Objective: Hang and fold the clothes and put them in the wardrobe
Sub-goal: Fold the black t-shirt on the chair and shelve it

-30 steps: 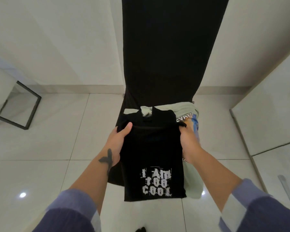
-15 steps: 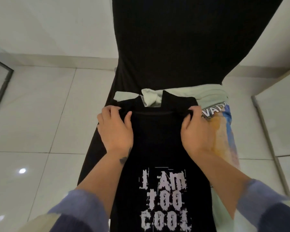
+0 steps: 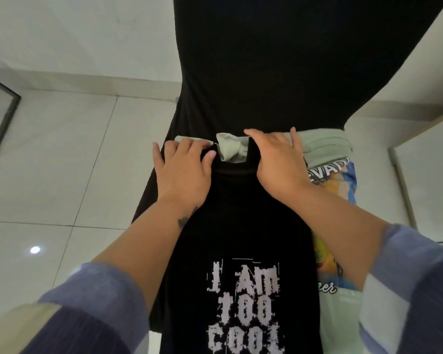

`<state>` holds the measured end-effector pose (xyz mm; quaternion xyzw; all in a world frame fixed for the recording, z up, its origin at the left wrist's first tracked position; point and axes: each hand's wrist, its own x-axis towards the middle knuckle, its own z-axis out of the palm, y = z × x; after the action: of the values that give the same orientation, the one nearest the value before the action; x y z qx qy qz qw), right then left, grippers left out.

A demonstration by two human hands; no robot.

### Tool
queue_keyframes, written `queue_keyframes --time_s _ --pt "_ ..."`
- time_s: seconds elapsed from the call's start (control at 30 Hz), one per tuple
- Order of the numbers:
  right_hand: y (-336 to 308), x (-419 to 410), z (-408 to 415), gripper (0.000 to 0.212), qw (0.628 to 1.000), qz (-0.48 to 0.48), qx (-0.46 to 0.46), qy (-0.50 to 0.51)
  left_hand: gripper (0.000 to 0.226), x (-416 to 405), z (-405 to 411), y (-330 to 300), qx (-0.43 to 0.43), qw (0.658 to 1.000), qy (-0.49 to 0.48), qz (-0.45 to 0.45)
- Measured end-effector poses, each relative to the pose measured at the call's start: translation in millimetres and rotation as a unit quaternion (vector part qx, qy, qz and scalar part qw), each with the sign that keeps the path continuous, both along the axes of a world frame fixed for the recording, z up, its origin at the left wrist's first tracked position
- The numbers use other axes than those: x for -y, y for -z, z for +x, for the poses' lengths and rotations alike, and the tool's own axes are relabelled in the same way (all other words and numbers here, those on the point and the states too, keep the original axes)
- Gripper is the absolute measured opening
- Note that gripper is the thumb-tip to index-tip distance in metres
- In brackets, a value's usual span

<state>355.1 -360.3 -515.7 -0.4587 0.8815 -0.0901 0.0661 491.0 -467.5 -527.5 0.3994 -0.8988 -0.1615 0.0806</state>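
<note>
A black T-shirt (image 3: 241, 221) printed "I AM TOO COOL" lies face up, collar away from me, on a pale green printed T-shirt (image 3: 325, 146). Both rest on the seat of a chair draped in black cloth (image 3: 279, 60). My left hand (image 3: 183, 172) presses on the black shirt's left shoulder, fingers spread and thumb at the collar. Over the right shoulder my right hand (image 3: 279, 159) lies flat, its fingertips reaching the far edge. A bunched piece of green fabric (image 3: 230, 149) shows between my hands at the collar.
White tiled floor (image 3: 62, 175) surrounds the chair. A black metal frame (image 3: 3, 118) stands at the left edge. A white cabinet panel (image 3: 432, 175) rises on the right. The wall's skirting runs behind the chair.
The black T-shirt came down from hanging in my grip onto the green shirt. My fingers have uncurled from its shoulders and now lie flat, with my view closer in.
</note>
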Motion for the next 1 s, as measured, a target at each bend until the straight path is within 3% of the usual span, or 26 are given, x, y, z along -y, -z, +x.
queue_keyframes --time_s 0.1,0.2,0.33,0.43,0.53,0.63,0.73,0.83,0.9,1.0 --pt "-4 -3 -3 0.036 0.998 -0.024 -0.061 0.009 0.031 4 -2 -5 0.011 1.000 -0.013 0.012" --pt "-8 -8 -4 0.021 0.993 -0.098 -0.062 0.011 0.020 1 -1 -14 -0.075 0.997 -0.018 -0.030" --pt "-23 4 -9 0.019 0.980 -0.185 0.070 0.024 0.014 -1 -13 -29 -0.199 0.979 0.032 -0.008" --pt "-23 5 -5 0.023 0.979 -0.152 0.134 0.004 0.021 -9 -19 -28 -0.156 0.984 0.077 0.032" --pt "-14 -4 3 0.034 0.985 -0.073 0.157 0.017 0.034 -13 -10 -15 -0.082 0.993 0.045 0.074" --pt "-11 -15 4 0.034 0.995 -0.040 0.095 0.001 0.036 -13 3 -11 -0.107 0.988 0.054 0.097" --pt "-10 -27 4 0.028 0.999 -0.001 0.025 -0.030 0.021 -11 15 -10 -0.094 0.990 0.063 0.088" --pt "-17 -34 2 0.021 0.999 -0.033 0.020 -0.019 0.014 -11 19 -18 -0.130 0.984 0.008 0.120" --pt "-17 -32 -2 0.015 0.998 -0.055 -0.037 -0.019 0.016 -11 16 -23 -0.145 0.984 -0.008 0.104" --pt "-8 -27 -5 0.013 0.996 -0.025 -0.086 -0.029 0.018 -6 7 -15 -0.089 0.994 -0.007 0.065"
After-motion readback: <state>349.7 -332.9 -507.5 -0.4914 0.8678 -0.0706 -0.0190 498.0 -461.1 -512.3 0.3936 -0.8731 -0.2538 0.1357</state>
